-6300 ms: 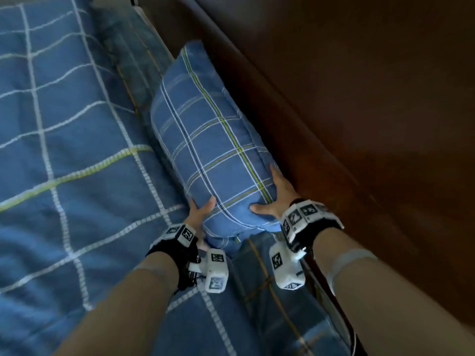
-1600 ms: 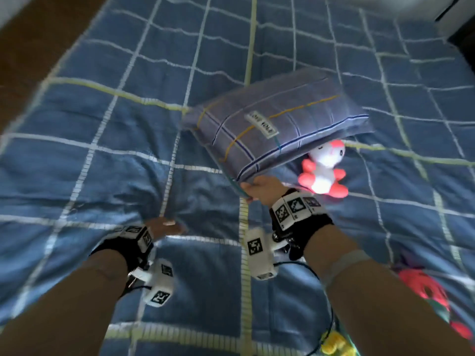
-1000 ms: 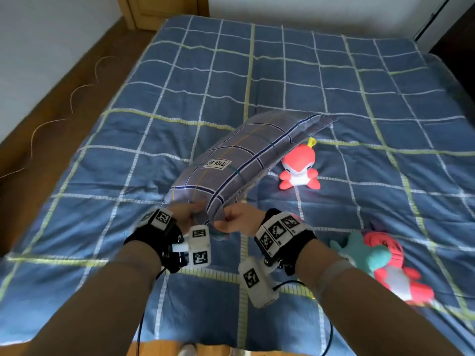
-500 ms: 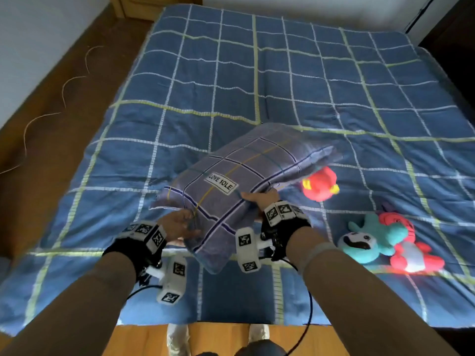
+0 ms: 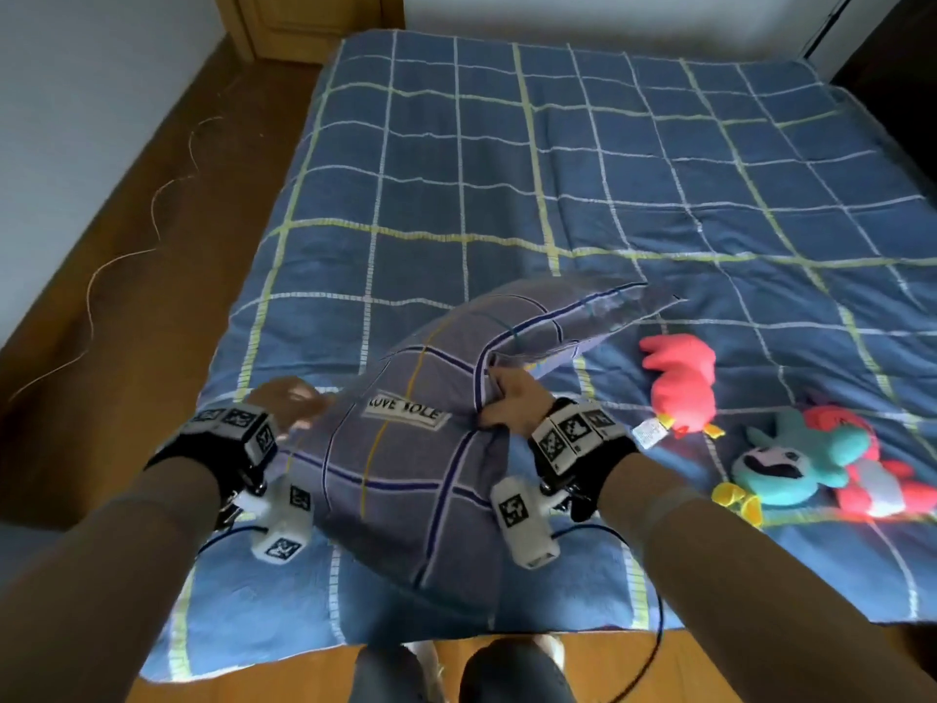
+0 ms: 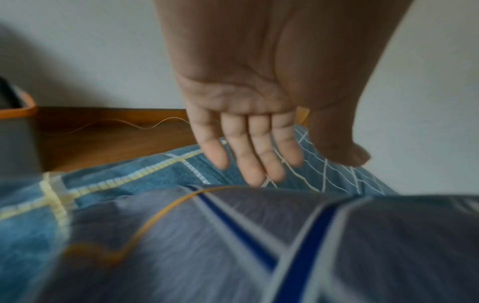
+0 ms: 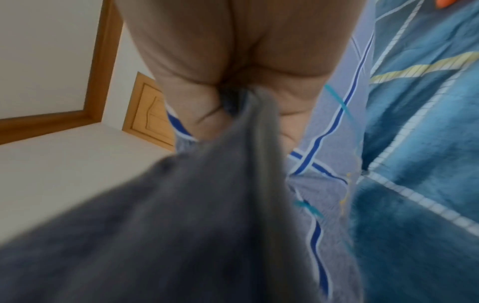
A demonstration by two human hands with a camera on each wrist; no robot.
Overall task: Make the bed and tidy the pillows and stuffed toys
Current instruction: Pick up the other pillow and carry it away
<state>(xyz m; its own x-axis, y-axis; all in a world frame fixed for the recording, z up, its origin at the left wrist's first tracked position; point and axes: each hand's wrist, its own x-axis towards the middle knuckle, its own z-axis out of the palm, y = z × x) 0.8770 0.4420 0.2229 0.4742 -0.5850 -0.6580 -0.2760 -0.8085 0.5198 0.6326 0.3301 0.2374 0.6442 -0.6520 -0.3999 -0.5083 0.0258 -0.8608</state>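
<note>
Over the bed's (image 5: 583, 159) near edge, your right hand (image 5: 512, 400) clenches a fold of the grey checked pillow (image 5: 405, 464), while your left hand (image 5: 284, 398) hovers released at its left side.

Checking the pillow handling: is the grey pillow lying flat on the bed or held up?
Held up and bent. The right hand grips the pillow by a bunched fold; the left hand is open beside it.
</note>
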